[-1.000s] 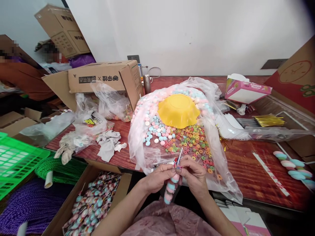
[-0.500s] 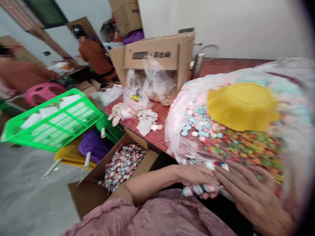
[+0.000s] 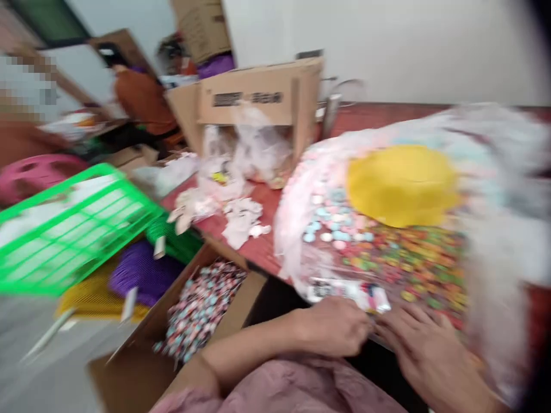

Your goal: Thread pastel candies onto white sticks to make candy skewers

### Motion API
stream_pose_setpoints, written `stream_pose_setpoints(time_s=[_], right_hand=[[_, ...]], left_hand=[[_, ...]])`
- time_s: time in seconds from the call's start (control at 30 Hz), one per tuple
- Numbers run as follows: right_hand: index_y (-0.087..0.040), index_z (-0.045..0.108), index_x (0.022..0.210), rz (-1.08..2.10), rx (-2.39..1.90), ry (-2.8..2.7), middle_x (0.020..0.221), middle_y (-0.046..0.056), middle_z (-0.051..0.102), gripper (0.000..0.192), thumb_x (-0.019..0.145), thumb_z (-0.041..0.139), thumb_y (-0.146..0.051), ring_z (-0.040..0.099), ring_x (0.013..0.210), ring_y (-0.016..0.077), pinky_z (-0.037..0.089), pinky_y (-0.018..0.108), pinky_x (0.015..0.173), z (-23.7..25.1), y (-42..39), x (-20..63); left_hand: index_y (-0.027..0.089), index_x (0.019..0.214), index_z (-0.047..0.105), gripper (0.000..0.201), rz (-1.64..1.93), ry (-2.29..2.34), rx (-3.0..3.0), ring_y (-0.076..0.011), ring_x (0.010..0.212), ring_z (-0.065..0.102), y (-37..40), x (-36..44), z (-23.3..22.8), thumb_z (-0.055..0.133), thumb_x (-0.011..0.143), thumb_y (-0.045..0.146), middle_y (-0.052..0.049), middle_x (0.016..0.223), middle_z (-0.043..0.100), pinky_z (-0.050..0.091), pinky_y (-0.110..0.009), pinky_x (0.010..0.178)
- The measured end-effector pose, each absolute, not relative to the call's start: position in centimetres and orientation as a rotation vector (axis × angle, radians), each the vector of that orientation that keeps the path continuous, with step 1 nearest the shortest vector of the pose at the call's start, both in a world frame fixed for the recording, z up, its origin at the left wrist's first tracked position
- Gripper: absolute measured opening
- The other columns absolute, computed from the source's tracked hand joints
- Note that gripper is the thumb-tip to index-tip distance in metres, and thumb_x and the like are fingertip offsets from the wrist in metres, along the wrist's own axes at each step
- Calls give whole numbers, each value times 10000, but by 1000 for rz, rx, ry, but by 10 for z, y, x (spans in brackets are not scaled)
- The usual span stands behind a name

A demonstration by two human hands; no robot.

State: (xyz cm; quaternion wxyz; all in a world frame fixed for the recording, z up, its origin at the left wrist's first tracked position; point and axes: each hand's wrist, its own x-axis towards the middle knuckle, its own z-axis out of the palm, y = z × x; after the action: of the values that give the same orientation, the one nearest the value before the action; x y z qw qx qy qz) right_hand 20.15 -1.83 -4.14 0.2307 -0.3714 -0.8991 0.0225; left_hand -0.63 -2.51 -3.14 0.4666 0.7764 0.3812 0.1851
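Left hand (image 3: 333, 327), curled at candy bag (image 3: 297, 229) edge, grip indiscernible through blur; right hand (image 3: 424, 353), fingers spread flat; yellow bowl (image 3: 400, 183) beyond.

A flat, clear candy packet (image 3: 348, 291) with a printed label lies blurred at the table's (image 3: 253, 246) front edge, just beside my fingers.

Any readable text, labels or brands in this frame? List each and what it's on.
Nothing can be read; the frame is motion-blurred.
Cardboard box: a dark printed band on its side, smeared, unreadable.
Small packet at the edge of the plastic bag, by the left hand and right hand: coloured print, unreadable.
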Motion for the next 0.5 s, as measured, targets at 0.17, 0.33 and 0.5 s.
stream_pose_setpoints(time_s=[0.17,0.33,0.5], right_hand=[[-222,648,1146,-139,-802,-2519,1030,47,730,258,950,491,-166,580,1063,250,292,494,992,2,-33,210],[-181,612,816,10,-924,-2556,631,-3,610,223,876,428,-71,551,767,193,358,474,930,-6,-46,238],[-204,568,676,360,-1238,-2436,655,10,632,216,868,500,-132,521,688,169,415,383,778,-10,-50,264]], left_hand=[[158,662,536,287,268,725,956,-64,419,418,-8,1,-35,560,800,409,32,572,495,297,-174,401],[155,695,548,380,8,680,1017,-75,447,469,-3,33,-31,597,791,520,11,621,532,292,-174,398],[158,690,552,397,215,689,1793,-101,596,465,-7,60,-20,398,981,380,7,639,509,375,-218,609]])
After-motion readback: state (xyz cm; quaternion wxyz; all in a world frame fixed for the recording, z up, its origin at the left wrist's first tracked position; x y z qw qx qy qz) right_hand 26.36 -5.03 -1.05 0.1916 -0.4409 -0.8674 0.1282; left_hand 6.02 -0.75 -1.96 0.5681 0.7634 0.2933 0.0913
